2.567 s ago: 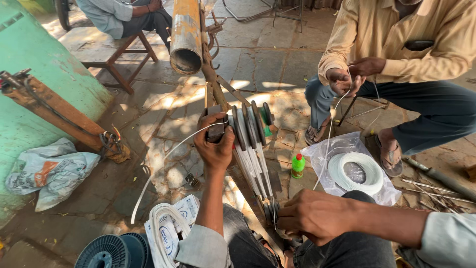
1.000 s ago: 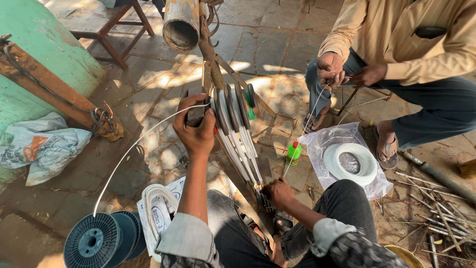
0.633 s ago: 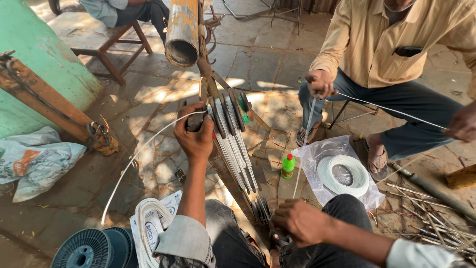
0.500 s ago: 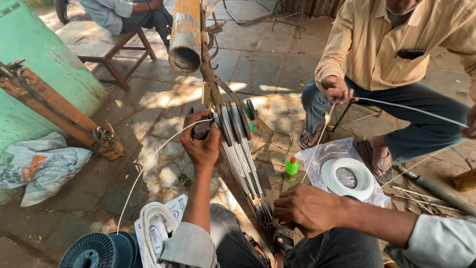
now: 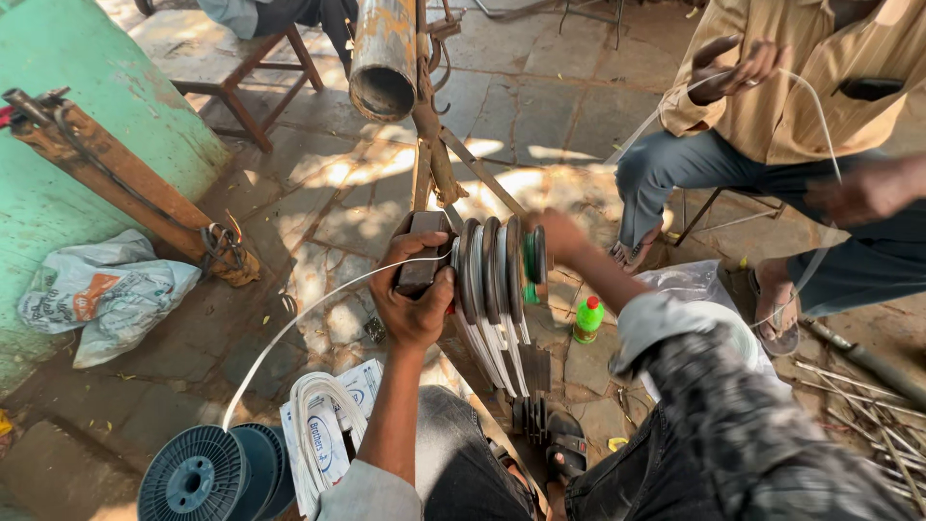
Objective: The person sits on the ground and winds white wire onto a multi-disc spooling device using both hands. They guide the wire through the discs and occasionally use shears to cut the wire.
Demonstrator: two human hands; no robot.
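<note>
My left hand is shut on a dark block pressed against a stack of grey metal discs mounted on a rusty stand. A white wire runs from a dark teal spool on the ground up under this hand to the discs. My right hand reaches round the far side of the discs and touches them beside a green part. Its fingers are hidden. White strands hang down from the discs.
A person in a tan shirt sits opposite, one hand and the other hand holding a white wire. Around me are a rusty pipe, a green bottle, a white wire coil, a white sack, a chained iron bar and loose rods.
My right hand has risen from low by the stand's base to the far side of the discs. The seated person has lifted the wire higher. My left hand stays on the block.
</note>
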